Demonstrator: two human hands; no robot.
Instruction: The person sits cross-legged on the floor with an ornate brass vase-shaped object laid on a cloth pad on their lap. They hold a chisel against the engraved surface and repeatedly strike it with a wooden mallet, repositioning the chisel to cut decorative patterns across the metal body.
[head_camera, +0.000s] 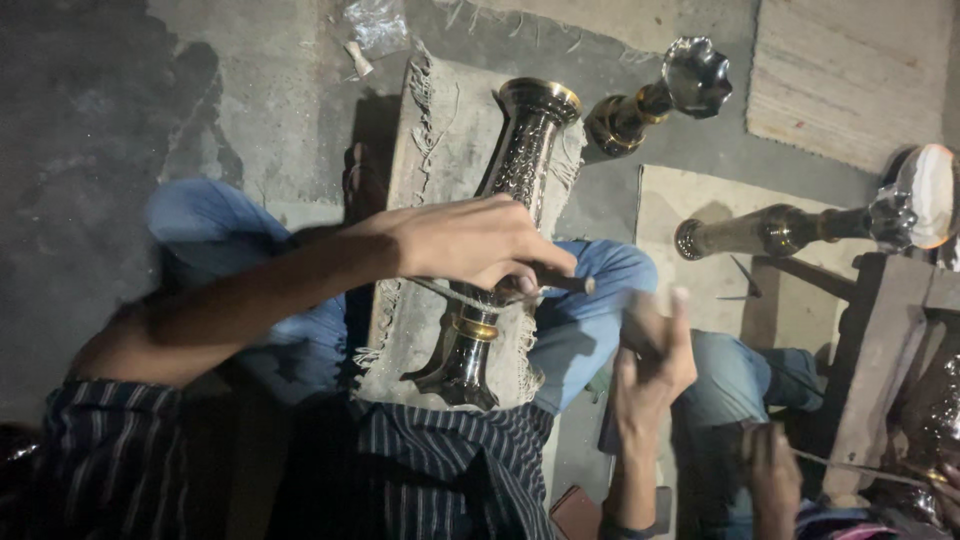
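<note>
At frame centre, the left hand (470, 245) grips a slim tool (560, 282) against the brass vase (500, 230) on frayed cloth (440, 150); the right hand (655, 350), blurred, hangs open beside it.

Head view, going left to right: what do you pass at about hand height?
Left hand gripping a tool over the engraved vase → right hand, raised and blurred → brass stand lying on the mat → wooden block.

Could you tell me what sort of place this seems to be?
Probably a small metalcraft workshop run on the floor. An engraved metal vase lies on a frayed cloth pad under the left hand, and two more brass vases lie on the bare concrete floor.
</note>
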